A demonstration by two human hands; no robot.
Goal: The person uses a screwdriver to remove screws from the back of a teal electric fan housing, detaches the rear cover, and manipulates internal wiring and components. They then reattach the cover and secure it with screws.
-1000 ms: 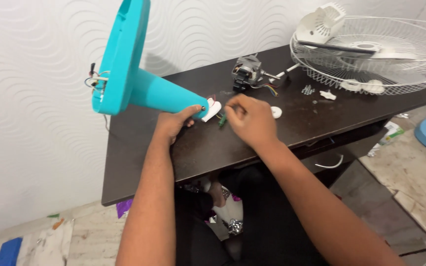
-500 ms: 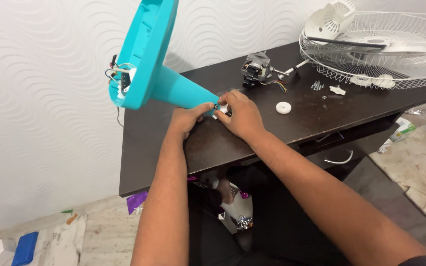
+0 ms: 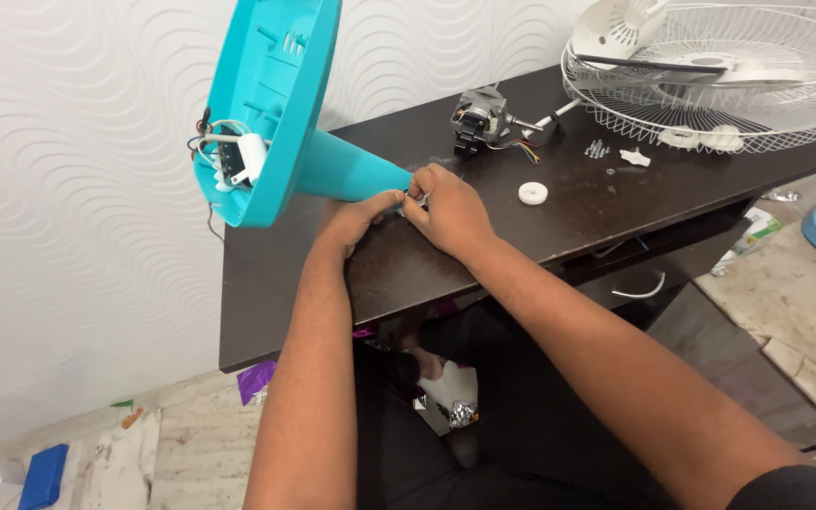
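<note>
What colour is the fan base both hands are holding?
Turquoise; the fan base shows best in the head view.

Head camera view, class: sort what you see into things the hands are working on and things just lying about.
In hand:
- turquoise fan base, tipped on its side
- left hand and right hand, at its neck end

Lying about:
- fan motor
- white ring
- wire fan guard
- loose screws
</note>
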